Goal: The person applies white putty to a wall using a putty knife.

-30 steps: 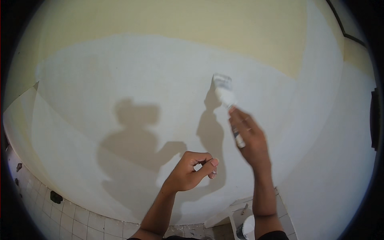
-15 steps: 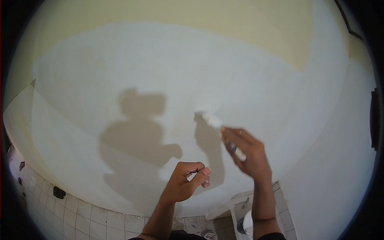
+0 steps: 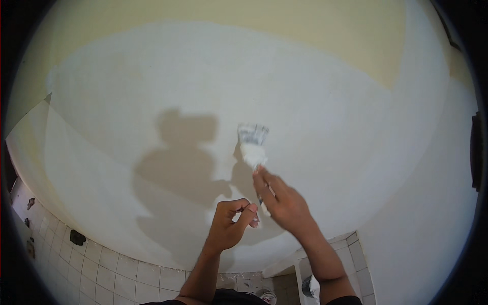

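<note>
Paintbrush (image 3: pixel 253 151), one in number, stands bristles up and nearly upright before the pale wall (image 3: pixel 330 137); whether the bristles touch it, I cannot tell. Two hands are in view. The right hand (image 3: pixel 286 206) is closed around the handle, with the fingertips just below the brush's white neck. The left hand (image 3: pixel 230 227), just beside it, is curled into a loose ring, thumb tip near the fingers; I cannot tell whether it pinches anything. One yellow area (image 3: pixel 229 12) spans the top of the wall. Low down are one cup (image 3: pixel 266 296) and one container (image 3: pixel 313 291), partly behind the right forearm.

Half a second ago the brush leaned left with its bristles seen nearly edge on; now their broad face shows. The right hand has shifted left, closer to the left one, whose curl looks unchanged. The forearm now covers more of the container.
</note>
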Tool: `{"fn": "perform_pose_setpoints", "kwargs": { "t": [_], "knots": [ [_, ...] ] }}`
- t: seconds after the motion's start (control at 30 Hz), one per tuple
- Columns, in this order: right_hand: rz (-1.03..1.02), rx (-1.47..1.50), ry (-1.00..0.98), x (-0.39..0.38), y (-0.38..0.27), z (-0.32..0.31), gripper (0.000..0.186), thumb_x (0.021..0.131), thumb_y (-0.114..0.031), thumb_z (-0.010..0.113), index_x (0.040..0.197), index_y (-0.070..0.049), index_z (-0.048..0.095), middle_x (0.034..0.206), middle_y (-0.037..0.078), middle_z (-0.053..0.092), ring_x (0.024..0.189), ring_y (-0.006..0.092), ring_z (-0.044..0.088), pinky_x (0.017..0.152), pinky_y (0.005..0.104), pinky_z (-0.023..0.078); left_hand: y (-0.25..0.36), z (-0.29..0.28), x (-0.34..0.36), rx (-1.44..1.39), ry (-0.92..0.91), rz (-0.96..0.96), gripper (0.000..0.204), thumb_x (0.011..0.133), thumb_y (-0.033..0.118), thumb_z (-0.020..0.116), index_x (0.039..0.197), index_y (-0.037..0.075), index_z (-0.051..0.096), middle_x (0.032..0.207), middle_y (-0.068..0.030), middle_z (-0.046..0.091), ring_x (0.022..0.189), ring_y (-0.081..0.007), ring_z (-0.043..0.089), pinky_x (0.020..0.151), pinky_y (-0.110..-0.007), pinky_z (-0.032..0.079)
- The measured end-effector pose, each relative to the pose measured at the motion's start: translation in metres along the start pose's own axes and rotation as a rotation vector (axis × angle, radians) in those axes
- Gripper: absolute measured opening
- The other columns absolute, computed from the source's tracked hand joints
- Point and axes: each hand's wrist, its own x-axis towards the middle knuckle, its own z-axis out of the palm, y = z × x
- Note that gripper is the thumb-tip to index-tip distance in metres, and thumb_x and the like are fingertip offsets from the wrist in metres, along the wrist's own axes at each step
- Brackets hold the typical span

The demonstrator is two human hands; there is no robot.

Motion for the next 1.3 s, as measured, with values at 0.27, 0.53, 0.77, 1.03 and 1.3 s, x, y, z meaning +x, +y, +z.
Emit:
{"fn": "perform_pose_setpoints", "kwargs": {
  "t": [0.27,0.53,0.77,1.03,1.3],
  "knots": [
    [0.173,0.424,-0.137,-0.04,-0.005,-0.027,0.053,0.073,0.003,0.073,0.124,-0.004,0.06,0.117,0.013,0.063,0.1,0.03,0.066,0.079,0.0363,0.058,-0.005,0.009,-0.015,0.143,0.084,0.089,0.032,0.095,0.011,0.057,0.066,-0.001,0.06,0.06,-0.0049,0.062,0.057,-0.0079,0.057,0.056,-0.024,0.045],
    [0.032,0.166,0.153,0.044,0.024,-0.054,0.055,0.074,0.005,0.067,0.128,-0.001,0.055,0.12,0.017,0.06,0.102,0.032,0.064,0.079,0.0381,0.057,0.01,-0.011,-0.014,0.191,0.068,0.083,0.031,0.094,0.01,0.057,0.066,-0.001,0.061,0.06,-0.0054,0.062,0.057,-0.0087,0.057,0.056,-0.024,0.045],
    [-0.074,0.022,0.247,0.031,0.006,-0.006,0.047,0.078,0.001,0.063,0.125,0.007,0.057,0.121,0.024,0.059,0.097,0.0296,0.066,0.071,0.0338,0.057,0.008,-0.02,-0.02,0.208,0.124,0.079,0.031,0.093,0.013,0.06,0.066,-0.001,0.062,0.058,-0.0042,0.06,0.055,-0.0078,0.053,0.056,-0.025,0.042],
    [0.034,0.255,-0.085,-0.024,-0.034,0.028,0.05,0.077,0.001,0.063,0.127,0.004,0.055,0.121,0.019,0.058,0.103,0.031,0.065,0.076,0.0346,0.058,0.012,-0.039,-0.019,0.319,0.114,0.11,0.031,0.094,0.01,0.056,0.066,-0.001,0.062,0.06,-0.0044,0.063,0.056,-0.0078,0.054,0.055,-0.026,0.043],
    [0.241,0.388,-0.006,-0.003,-0.003,-0.013,0.046,0.078,0.003,0.07,0.123,-0.005,0.061,0.117,0.018,0.062,0.102,0.0346,0.065,0.082,0.0383,0.057,0.01,-0.032,-0.02,0.304,0.054,0.093,0.028,0.092,0.01,0.059,0.067,-0.001,0.063,0.06,-0.0054,0.063,0.058,-0.0084,0.056,0.057,-0.026,0.044]
  ]
}}
